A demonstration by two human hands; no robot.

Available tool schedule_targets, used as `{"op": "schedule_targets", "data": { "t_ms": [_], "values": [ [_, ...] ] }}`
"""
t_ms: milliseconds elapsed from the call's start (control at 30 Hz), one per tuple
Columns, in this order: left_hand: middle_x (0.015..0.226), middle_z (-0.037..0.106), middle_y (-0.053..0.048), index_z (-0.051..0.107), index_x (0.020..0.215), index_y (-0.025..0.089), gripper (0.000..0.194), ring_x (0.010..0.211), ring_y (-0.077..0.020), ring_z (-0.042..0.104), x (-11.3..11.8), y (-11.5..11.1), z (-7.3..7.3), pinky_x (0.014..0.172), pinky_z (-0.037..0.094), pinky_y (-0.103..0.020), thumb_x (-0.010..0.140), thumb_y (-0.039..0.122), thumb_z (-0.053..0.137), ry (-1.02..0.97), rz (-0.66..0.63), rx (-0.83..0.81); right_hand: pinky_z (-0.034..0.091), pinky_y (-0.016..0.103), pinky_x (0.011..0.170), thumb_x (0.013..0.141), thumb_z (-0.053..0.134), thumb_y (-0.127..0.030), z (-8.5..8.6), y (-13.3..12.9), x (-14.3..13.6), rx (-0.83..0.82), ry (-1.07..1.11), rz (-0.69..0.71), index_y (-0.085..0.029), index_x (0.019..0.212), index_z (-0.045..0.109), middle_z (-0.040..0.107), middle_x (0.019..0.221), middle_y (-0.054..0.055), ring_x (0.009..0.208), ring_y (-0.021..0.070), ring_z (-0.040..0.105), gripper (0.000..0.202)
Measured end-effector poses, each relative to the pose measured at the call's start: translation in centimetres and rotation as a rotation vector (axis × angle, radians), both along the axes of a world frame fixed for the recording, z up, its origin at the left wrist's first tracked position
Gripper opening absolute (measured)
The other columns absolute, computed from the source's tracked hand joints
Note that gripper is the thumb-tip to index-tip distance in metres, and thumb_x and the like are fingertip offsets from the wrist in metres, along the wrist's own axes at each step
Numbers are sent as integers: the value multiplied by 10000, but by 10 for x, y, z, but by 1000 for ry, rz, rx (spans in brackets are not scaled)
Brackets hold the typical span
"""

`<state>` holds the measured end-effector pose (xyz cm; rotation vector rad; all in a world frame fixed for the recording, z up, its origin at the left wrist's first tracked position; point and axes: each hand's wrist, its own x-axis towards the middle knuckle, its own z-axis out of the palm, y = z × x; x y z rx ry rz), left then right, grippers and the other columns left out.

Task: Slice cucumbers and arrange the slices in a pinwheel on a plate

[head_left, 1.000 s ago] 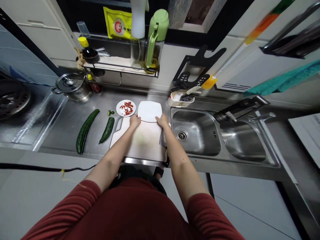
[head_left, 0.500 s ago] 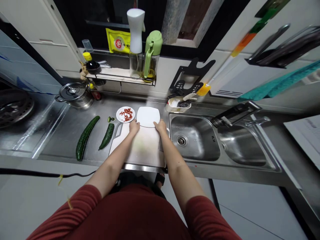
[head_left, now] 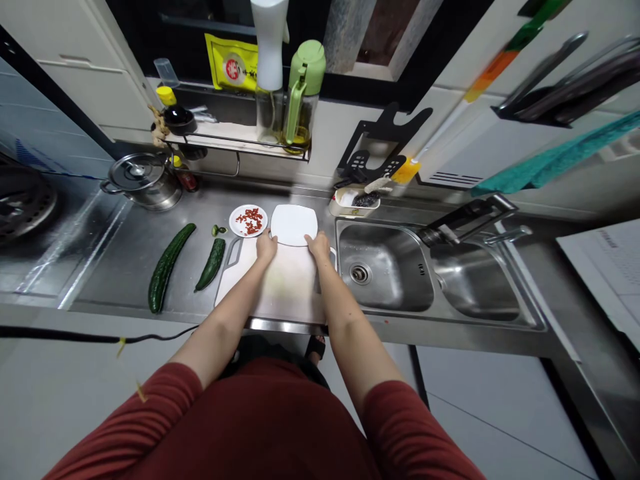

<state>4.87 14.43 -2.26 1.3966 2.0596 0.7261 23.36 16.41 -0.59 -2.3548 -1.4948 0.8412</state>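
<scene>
Near the middle of the stainless-steel countertop (head_left: 115, 267), a white, rounded-square plate (head_left: 294, 224) sits at the far edge of a white rectangular cutting board (head_left: 290, 287). Its upper face is plain white; whether it rests flat or is slightly raised, I cannot tell. The person's left hand (head_left: 267, 246) grasps its near left corner, and the right hand (head_left: 319, 247) grasps its near right corner, thumb on the rim; the fingers beneath are hidden.

Just left of that plate, a small round white plate (head_left: 233, 224) holds scattered chopped red pieces (head_left: 253, 220). Farther left, towards the countertop's back edge, stands a shiny two-handled metal pot (head_left: 160, 195), lid on, contents hidden. Two dark green cucumbers, one long (head_left: 170, 270) and one shorter (head_left: 211, 265), lie between the pot and the countertop's front edge.

Beside the back edge, near the sink's far left corner, a cream-coloured oblong caddy (head_left: 350, 211) contains something white and a dark scourer (head_left: 367, 199). The steel sink's larger basin (head_left: 400, 283) shows a round drain (head_left: 360, 273). On the wall shelf (head_left: 235, 134), a clear bottle with a pale green top (head_left: 306, 73) has yellow liquid at its bottom.
</scene>
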Motion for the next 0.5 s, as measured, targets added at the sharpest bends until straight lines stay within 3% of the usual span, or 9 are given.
{"op": "schedule_targets", "data": {
  "t_ms": [233, 400, 500],
  "values": [
    [861, 697, -98, 518, 1305, 138, 490, 915, -246, 645, 3, -11, 4, 872, 439, -319, 842, 296, 541, -40, 8, 39, 426, 395, 943, 890, 529, -443, -1, -6, 1, 53, 24, 4, -66, 1261, 459, 609, 1171, 227, 1099, 304, 577, 533],
    [808, 680, -51, 526, 1291, 156, 461, 789, -186, 638, 3, -28, 5, 802, 451, -267, 854, 304, 520, -172, 49, 142, 416, 338, 930, 909, 472, -376, -3, -18, 4, 212, 44, -43, -58, 1333, 414, 637, 1126, 191, 1061, 264, 591, 533],
    [791, 664, -37, 542, 1262, 162, 426, 745, -161, 619, 3, -42, 6, 771, 445, -245, 865, 308, 491, -217, 75, 200, 433, 303, 872, 894, 443, -342, 0, -35, 7, 305, 128, -65, -94, 1346, 411, 675, 991, 114, 937, 221, 617, 517]
  ]
}}
